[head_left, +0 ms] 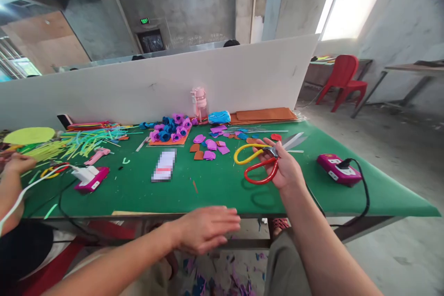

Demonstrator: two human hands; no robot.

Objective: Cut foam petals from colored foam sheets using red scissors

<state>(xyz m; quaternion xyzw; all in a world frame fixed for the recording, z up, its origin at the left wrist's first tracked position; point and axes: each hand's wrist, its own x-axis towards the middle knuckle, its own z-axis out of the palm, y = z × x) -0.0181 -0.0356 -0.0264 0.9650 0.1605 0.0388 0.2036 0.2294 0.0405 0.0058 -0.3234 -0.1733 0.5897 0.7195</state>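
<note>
The right hand [287, 166] is holding the scissors [272, 151] around the pivot above the green bench [215, 189], their yellow and red handles pointing left. The left hand [208, 229] (fingers stretched out, holding nothing) is hovering by the bench's near edge. Cut pieces [210, 144] are lying left of the scissors; a magenta socket block [335, 169] is sitting right.

Craft workshop, concrete walls [204, 4], worktable [211, 189], floor scraps [199, 285]
</note>
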